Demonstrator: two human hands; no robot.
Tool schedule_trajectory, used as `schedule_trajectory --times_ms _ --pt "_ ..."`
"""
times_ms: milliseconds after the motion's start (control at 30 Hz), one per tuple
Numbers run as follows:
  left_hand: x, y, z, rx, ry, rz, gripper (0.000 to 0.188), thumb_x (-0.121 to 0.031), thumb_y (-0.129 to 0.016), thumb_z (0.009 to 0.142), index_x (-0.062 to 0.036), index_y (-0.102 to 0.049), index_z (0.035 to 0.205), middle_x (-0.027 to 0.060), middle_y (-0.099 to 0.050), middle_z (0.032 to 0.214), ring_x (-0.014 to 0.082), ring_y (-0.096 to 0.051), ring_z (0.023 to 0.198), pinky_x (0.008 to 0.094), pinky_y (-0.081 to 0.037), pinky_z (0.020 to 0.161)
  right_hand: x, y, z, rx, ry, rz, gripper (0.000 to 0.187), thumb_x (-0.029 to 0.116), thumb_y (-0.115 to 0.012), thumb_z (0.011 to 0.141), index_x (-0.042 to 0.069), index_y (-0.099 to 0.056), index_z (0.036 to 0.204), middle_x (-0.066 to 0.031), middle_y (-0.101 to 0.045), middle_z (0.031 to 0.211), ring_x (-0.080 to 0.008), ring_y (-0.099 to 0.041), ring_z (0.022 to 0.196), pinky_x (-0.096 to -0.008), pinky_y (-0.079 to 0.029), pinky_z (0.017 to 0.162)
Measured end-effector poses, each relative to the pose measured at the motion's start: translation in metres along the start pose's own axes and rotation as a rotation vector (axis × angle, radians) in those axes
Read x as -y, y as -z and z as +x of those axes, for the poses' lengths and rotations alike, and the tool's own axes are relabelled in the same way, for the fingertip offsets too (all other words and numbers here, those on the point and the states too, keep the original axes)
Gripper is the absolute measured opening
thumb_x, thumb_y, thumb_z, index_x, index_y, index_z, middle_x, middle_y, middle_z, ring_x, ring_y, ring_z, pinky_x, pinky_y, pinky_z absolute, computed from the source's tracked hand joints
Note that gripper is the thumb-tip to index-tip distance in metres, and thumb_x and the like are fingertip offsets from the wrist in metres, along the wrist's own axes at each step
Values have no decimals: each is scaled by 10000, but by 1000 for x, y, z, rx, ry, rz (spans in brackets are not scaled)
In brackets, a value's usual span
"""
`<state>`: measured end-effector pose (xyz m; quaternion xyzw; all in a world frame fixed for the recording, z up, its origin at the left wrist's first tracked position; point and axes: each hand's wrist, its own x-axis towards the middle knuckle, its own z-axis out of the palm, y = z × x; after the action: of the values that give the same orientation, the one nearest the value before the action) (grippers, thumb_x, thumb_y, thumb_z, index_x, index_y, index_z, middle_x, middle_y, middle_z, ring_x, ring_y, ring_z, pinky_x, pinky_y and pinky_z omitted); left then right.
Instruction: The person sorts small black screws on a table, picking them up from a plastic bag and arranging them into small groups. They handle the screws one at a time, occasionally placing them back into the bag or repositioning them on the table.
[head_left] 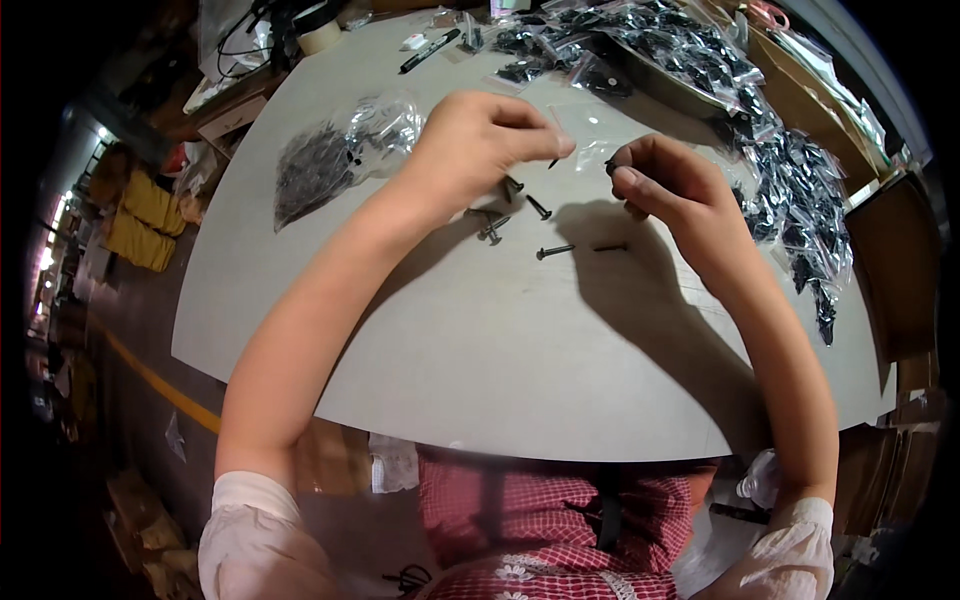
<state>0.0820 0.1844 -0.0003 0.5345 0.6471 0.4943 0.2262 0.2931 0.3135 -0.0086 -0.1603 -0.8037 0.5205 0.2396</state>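
Note:
My left hand point(478, 148) is over the far middle of the table, thumb and fingers pinched on a dark screw point(553, 163) whose end shows below them. Facing it, my right hand point(676, 182) pinches a small black piece, probably a screw head, with most of it hidden by the fingers. Between and beyond the hands lies a small clear zip bag point(592, 128). Below them, several loose dark screws lie on the table, among them one screw point(539, 208) and another screw point(556, 251). A large clear bag of dark screws point(330, 160) rests left of my left hand.
Many small bags of black parts point(800, 200) are heaped along the far right side, some in a tray. A black marker point(430, 50) and a tape roll point(320, 38) lie at the back. Cardboard boxes point(820, 100) border the white table point(520, 370) on the right.

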Motion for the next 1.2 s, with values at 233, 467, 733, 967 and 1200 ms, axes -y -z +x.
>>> schedule_trajectory --times_ms 233,467,733,967,1200 --pt "-36 -7 -27 176 216 -702 233 -259 -745 996 -46 -757 1088 47 -770 987 81 -686 801 203 -514 680 29 -17 -27 -71 37 535 320 153 -700 1016 -9 -643 1286 -25 -654 998 -106 -615 899 -273 -506 857" --pt "-42 -10 -40 220 217 -783 289 -199 -742 988 -8 -676 1194 114 -754 1014 141 -712 861 256 -586 685 33 -22 -34 -125 78 553 311 124 -699 1005 -30 -653 1271 -58 -704 1059 -122 -653 942 -289 -521 904" --pt "-47 -13 -46 179 196 -737 252 -164 -790 938 -25 -642 1087 139 -745 1008 158 -714 857 270 -614 639 28 -17 -35 -139 70 614 253 91 -734 965 0 -679 1195 -60 -714 1103 -126 -665 1021 -293 -516 939" --pt "-46 -15 -48 160 180 -679 233 -151 -800 928 -50 -611 1020 114 -735 966 137 -693 797 265 -590 640 28 -14 -37 -103 8 666 202 85 -764 939 8 -708 1117 -56 -725 1085 -128 -664 1027 -289 -503 950" --pt "-52 -19 -55 139 191 -692 248 -141 -805 922 -46 -586 987 67 -676 868 134 -681 765 271 -589 640 22 -18 -39 -57 2 777 203 54 -763 935 4 -719 1127 -75 -740 1078 -142 -684 1028 -306 -517 968"
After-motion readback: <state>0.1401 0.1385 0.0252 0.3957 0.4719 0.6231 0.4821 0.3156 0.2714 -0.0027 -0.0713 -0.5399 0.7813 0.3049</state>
